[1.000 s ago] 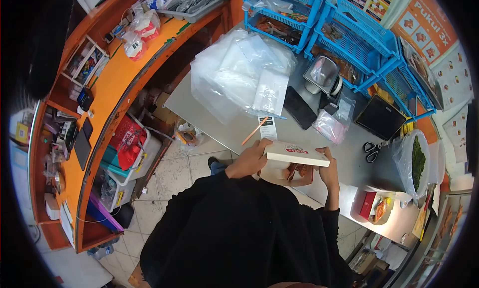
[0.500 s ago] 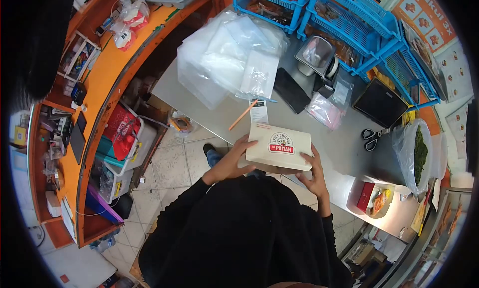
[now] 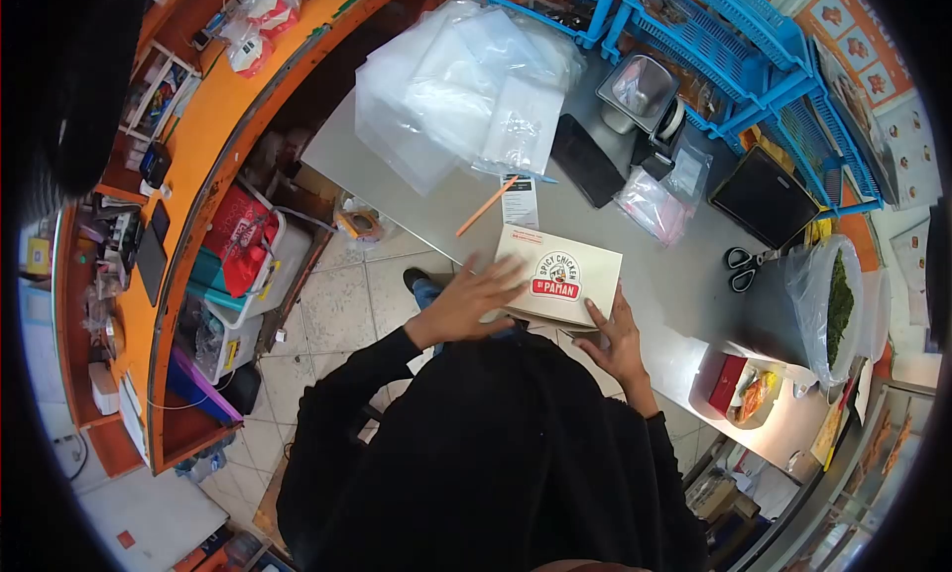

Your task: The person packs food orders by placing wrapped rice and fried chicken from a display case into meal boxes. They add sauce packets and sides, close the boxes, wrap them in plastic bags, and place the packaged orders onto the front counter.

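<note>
A closed cream box (image 3: 540, 250) with a red and black logo lies at the near edge of the steel table. My left hand (image 3: 474, 299) has its fingers spread at the box's left side, slightly blurred. On the right side, my right hand (image 3: 619, 342) rests its fingers against the lid's corner and edge, thumb apart. Just beyond the box are a printed slip (image 3: 520, 205) and an orange pencil-like stick (image 3: 486, 207). A pile of clear plastic bags (image 3: 456, 86) and a dark phone (image 3: 587, 161) lie farther back.
Scissors (image 3: 744, 268) lie near a bin lined with plastic (image 3: 815, 304) holding something green. An open box with food (image 3: 734, 386) sits at the right. Blue racks (image 3: 704, 57) and a black tablet (image 3: 764, 197) stand behind. An orange counter (image 3: 213, 146) curves along the left.
The box lid, partly raised with food visible inside a second ago, has come down flat. My left hand has let go of its grip at the box's left edge and spread its fingers.
</note>
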A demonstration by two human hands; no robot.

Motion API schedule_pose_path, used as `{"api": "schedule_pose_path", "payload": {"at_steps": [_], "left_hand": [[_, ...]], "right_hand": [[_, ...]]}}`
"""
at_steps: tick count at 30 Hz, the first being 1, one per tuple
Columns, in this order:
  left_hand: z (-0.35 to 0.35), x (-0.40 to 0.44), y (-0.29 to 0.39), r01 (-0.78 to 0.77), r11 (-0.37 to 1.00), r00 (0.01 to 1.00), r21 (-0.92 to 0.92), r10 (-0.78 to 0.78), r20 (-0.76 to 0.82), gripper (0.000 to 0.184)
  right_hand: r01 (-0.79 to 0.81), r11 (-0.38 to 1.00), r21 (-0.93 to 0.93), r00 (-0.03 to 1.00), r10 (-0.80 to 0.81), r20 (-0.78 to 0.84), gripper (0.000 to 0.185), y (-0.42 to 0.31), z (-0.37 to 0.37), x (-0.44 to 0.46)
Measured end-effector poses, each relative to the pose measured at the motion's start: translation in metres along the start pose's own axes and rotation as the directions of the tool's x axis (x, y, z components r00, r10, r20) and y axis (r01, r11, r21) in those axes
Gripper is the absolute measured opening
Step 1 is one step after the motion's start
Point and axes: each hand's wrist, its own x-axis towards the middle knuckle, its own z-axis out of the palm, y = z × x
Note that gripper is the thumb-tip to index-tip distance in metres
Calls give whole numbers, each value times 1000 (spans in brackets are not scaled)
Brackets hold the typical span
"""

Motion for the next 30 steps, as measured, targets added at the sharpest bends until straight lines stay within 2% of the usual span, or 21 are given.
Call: {"api": "schedule_pose_path", "payload": {"at_steps": [1, 2, 4, 5, 6, 8, 10, 13, 16, 19, 22, 24, 25, 26, 29, 30], "left_hand": [[3, 4, -1, -77, 996, 997, -32, 77, 3, 42], [9, 6, -1, -106, 994, 993, 32, 107, -48, 40], [25, 13, -4, -155, 974, 972, 164, 180, -148, 37], [31, 14, -5, -158, 972, 960, 171, 192, -202, 36], [35, 15, -7, -164, 970, 945, 179, 206, -253, 34], [39, 13, -9, -172, 967, 923, 188, 225, -313, 32], [40, 15, -9, -176, 964, 908, 199, 237, -345, 30], [44, 15, -12, -182, 963, 899, 201, 245, -363, 30], [42, 14, -11, -184, 964, 901, 191, 243, -360, 29], [42, 18, -15, -177, 963, 903, 205, 241, -354, 29], [39, 26, -19, -124, 968, 906, 220, 201, -372, 31], [37, 33, -23, -79, 963, 906, 259, 178, -383, 32], [37, 36, -27, -73, 970, 902, 231, 163, -399, 33], [38, 39, -30, -68, 977, 899, 202, 148, -413, 34], [41, 43, -39, -74, 978, 901, 197, 150, -408, 34], [39, 44, -39, -76, 975, 903, 209, 156, -399, 34]], "right_hand": [[56, 995, -84, 998, -58, -21, 40, 4, 3, 1], [109, 979, -170, 992, -118, -39, 37, 6, 4, 3], [159, 945, -287, 987, -158, 26, 32, -4, -11, 16], [182, 922, -341, 983, -173, 59, 30, -7, -15, 24], [164, 959, -233, 986, -151, 72, 29, 3, -17, 34], [109, 994, -7, 989, -108, 101, 26, 35, -19, 61], [-11, 997, 77, 996, 18, -82, 27, 50, -15, 103], [-72, 991, -112, 975, 47, -217, 31, 84, -1, 149], [-280, 915, -291, 945, 210, -250, 33, 95, 9, 147], [-371, 847, -382, 918, 271, -290, 34, 103, 0, 122], [-531, 738, -416, 844, 419, -335, 33, 109, -24, 110], [-537, 843, -9, 765, 483, -426, 33, 120, -31, 125], [-491, 848, 199, 720, 524, -455, 34, 130, -34, 137], [-295, 915, 276, 702, 404, -587, 36, 158, -21, 151], [-359, 733, 578, 649, 641, -409, 37, 170, -21, 199], [-384, 690, 614, 648, 675, -353, 37, 167, -23, 210]]}}
